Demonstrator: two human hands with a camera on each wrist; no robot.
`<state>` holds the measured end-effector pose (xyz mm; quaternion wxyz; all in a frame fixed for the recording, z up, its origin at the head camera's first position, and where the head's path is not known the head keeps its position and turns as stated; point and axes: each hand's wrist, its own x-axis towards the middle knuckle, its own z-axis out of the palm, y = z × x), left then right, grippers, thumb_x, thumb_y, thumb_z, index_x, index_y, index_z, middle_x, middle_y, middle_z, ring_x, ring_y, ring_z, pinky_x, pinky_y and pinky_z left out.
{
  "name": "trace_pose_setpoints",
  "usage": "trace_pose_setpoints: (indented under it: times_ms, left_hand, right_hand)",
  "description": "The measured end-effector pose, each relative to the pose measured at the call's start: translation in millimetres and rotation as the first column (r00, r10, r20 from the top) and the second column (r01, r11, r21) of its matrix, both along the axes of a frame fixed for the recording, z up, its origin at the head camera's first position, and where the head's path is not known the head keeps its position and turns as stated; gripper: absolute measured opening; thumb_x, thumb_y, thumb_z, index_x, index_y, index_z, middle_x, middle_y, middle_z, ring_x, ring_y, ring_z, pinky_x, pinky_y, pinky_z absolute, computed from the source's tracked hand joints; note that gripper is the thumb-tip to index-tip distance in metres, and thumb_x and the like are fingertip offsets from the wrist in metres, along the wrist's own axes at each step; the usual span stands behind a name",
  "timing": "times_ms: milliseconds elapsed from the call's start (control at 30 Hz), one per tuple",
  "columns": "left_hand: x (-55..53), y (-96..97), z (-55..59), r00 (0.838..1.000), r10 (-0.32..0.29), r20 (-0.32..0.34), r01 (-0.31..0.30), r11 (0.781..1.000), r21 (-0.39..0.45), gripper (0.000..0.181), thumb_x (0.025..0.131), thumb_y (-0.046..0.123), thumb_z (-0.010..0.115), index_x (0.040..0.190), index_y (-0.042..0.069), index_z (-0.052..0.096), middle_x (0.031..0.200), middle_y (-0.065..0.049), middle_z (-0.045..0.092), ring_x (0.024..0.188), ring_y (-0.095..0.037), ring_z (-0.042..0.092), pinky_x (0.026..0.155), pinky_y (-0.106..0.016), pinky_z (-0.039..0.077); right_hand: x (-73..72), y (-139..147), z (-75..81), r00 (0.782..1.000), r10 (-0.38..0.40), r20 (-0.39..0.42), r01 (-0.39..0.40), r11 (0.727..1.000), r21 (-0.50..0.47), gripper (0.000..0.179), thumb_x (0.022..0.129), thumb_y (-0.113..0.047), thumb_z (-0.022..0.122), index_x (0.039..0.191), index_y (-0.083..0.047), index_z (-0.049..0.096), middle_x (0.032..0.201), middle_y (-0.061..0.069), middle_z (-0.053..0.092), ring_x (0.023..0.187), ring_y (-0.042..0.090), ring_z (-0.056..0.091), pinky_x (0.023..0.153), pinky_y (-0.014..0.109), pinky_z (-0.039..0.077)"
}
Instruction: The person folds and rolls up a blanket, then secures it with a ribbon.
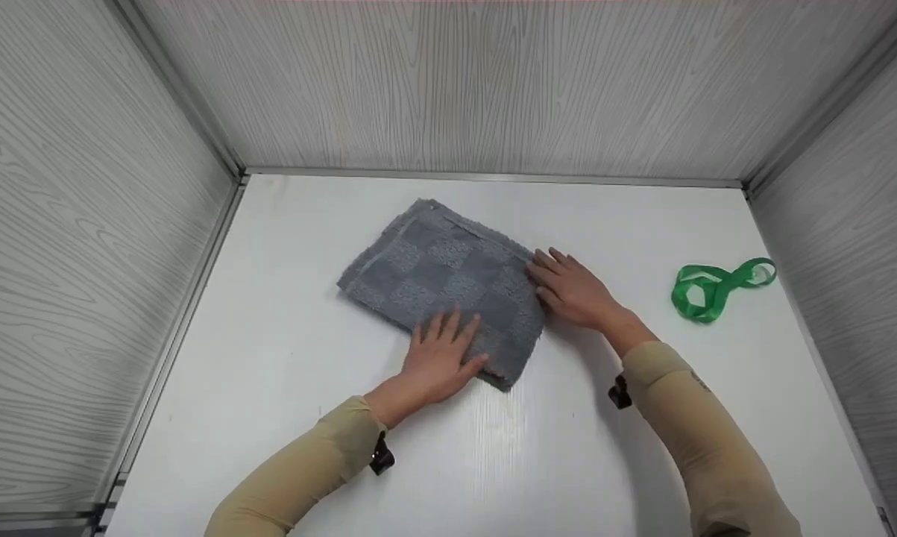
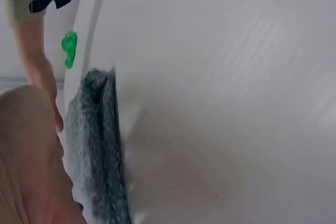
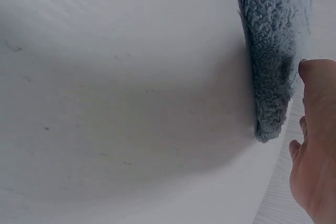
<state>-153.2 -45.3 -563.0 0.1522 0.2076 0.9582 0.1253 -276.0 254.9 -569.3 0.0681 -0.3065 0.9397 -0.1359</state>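
A grey-blue checked towel [image 1: 455, 261], folded into a thick rectangle, lies slantwise on the white table. My left hand [image 1: 441, 362] rests on its near edge with the fingers spread straight across the cloth. At the towel's right edge, my right hand [image 1: 571, 287] touches the border with its fingers extended. The left wrist view shows the towel's layered fold [image 2: 102, 145] side-on, with the back of the left hand [image 2: 31, 156] beside it. In the right wrist view, the right thumb [image 3: 317, 72] meets the fluffy side of the towel [image 3: 270, 51].
A loosely looped green ribbon [image 1: 705, 291] lies at the right side of the white table [image 1: 269, 388]. Pale wood-grain panels [image 1: 493, 89] wall the table at the back, left and right, with metal strips along the edges.
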Motion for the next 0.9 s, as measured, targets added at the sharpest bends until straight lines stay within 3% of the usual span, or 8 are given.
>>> trace_pose_setpoints:
  times_ms: [133, 267, 500, 667, 900]
  left_hand:
    - [-19.6, -16.4, 3.1, 0.976, 0.213, -0.034, -0.215, 0.974, -0.077, 0.082, 0.101, 0.073, 0.03, 0.166, 0.028, 0.009, 0.171, -0.012, -0.001, 0.155, -0.04, -0.001, 0.119, -0.067, 0.003]
    - [-32.4, -28.0, -2.8, 0.959, 0.282, -0.034, -0.284, 0.949, -0.135, 0.087, 0.097, 0.078, 0.033, 0.166, 0.03, 0.008, 0.171, -0.014, -0.001, 0.154, -0.043, -0.003, 0.118, -0.068, 0.005]
    - [-35.5, -34.1, -15.5, 0.964, 0.265, -0.026, -0.265, 0.951, -0.162, 0.089, 0.095, 0.079, 0.038, 0.166, 0.029, 0.015, 0.17, -0.018, 0.005, 0.153, -0.047, 0.001, 0.118, -0.069, 0.003]
    - [-41.6, -34.6, -13.7, 0.972, 0.232, -0.023, -0.233, 0.961, -0.147, 0.09, 0.095, 0.078, 0.041, 0.166, 0.029, 0.016, 0.169, -0.019, 0.005, 0.153, -0.049, 0.001, 0.118, -0.069, 0.003]
    - [-56.7, -43.5, -11.1, 0.993, 0.116, 0.013, -0.113, 0.981, -0.156, 0.09, 0.095, 0.077, 0.041, 0.166, 0.03, 0.015, 0.17, -0.018, 0.001, 0.153, -0.048, -0.002, 0.119, -0.067, 0.002]
  right_hand:
    - [-3.0, -7.5, 3.4, 1.0, 0.021, -0.023, -0.021, 1.0, -0.002, 0.055, 0.111, -0.028, 0.045, 0.161, -0.01, 0.033, 0.168, 0.014, 0.023, 0.155, 0.035, 0.013, 0.124, 0.049, 0.012]
    - [-6.2, -20.6, 3.0, 0.999, 0.03, 0.034, -0.03, 0.999, 0.013, 0.06, 0.109, -0.032, 0.048, 0.163, -0.013, 0.03, 0.169, 0.013, 0.02, 0.155, 0.034, 0.013, 0.124, 0.049, 0.015]
    - [-7.5, -29.8, 2.7, 0.988, -0.006, 0.154, -0.013, 0.993, 0.12, 0.066, 0.105, -0.04, 0.051, 0.162, -0.012, 0.032, 0.167, 0.015, 0.022, 0.153, 0.039, 0.019, 0.122, 0.052, 0.019]
    - [-3.4, -27.2, 3.1, 0.99, -0.023, 0.141, 0.005, 0.992, 0.126, 0.066, 0.103, -0.041, 0.053, 0.16, -0.012, 0.037, 0.166, 0.015, 0.026, 0.152, 0.04, 0.023, 0.118, 0.057, 0.027]
    - [11.6, -19.7, 2.5, 0.991, -0.057, 0.124, 0.035, 0.984, 0.174, 0.067, 0.103, -0.047, 0.053, 0.16, -0.014, 0.038, 0.165, 0.016, 0.028, 0.15, 0.041, 0.026, 0.113, 0.061, 0.032]
